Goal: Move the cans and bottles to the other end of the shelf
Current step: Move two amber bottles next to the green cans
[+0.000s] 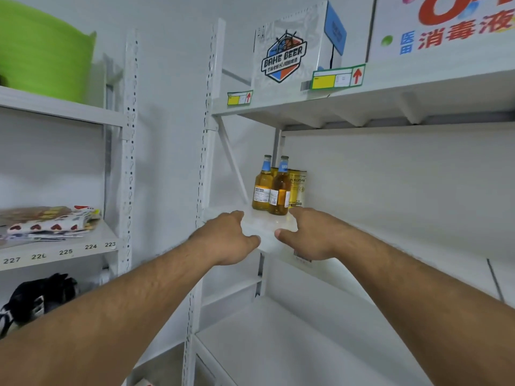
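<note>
Two amber beer bottles with blue caps stand at the left end of the white middle shelf (390, 240), one (262, 188) behind and left of the other (281, 190). A yellow can (297, 188) stands just behind them, partly hidden, with a sliver of a second yellow can between the bottle necks. My left hand (225, 238) and my right hand (309, 235) reach over the shelf's front edge just below the bottles. Both hands hold nothing, with fingers loosely apart. The right index finger points toward the base of the can.
A Bahe Beer carton (289, 51) and a disinfectant box (446, 26) sit on the shelf above. The neighbouring rack at left carries a green tub (41, 51), folded cloths (50, 221) and a dark item (36, 299). An upright post (206, 162) bounds the shelf's left end.
</note>
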